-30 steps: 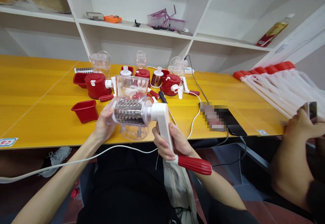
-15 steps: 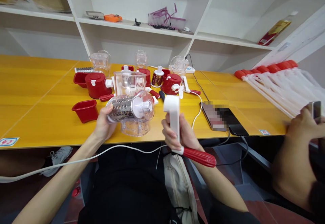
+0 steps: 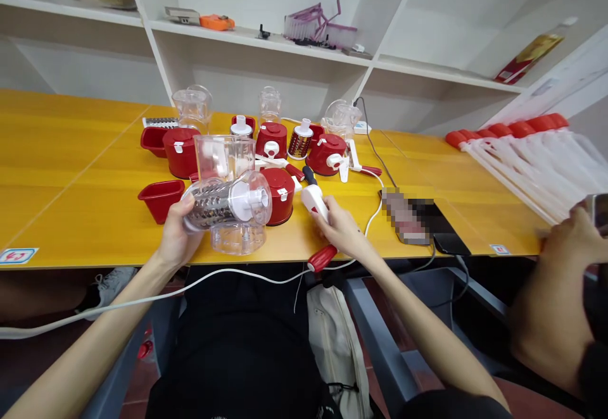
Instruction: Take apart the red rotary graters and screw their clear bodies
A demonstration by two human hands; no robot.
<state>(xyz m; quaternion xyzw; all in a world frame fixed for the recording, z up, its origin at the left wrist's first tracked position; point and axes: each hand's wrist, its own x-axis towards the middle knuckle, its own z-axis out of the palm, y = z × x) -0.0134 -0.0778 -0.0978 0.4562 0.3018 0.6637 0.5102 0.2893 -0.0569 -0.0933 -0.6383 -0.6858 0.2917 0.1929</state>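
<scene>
Taking the near red base (image 3: 280, 197) as landmark on the yellow table (image 3: 80, 210). Just left of it and closer to me, my left hand (image 3: 178, 234) is grasping the clear housing (image 3: 223, 185) by its outer end, thumb lying on the front, other fingers mostly hiding behind. The housing is standing roughly upright, hopper opening upward; whether its foot is touching the table I cannot tell. Inside, the metal drum (image 3: 208, 209) is lying sideways, its white hub (image 3: 245, 201) pointing toward the base side. Right of the base, my right hand (image 3: 341, 226) is clasping the crank (image 3: 313, 200), fingers closing over the white arm, the red grip (image 3: 323, 258) projecting below; crank and hub are sitting apart. Left of the base, beyond my left hand, a red tub (image 3: 161, 201) is standing. Behind the base, a second drum (image 3: 301, 140) is standing on end among more red bases (image 3: 327, 153). Well to the right of it, a phone (image 3: 406, 223), partly pixelated, is lying flat; farther right, a co-worker's hand (image 3: 576, 235) is holding a small device (image 3: 599, 213). A white cable (image 3: 228, 273) is running across, nearer me than the base.
</scene>
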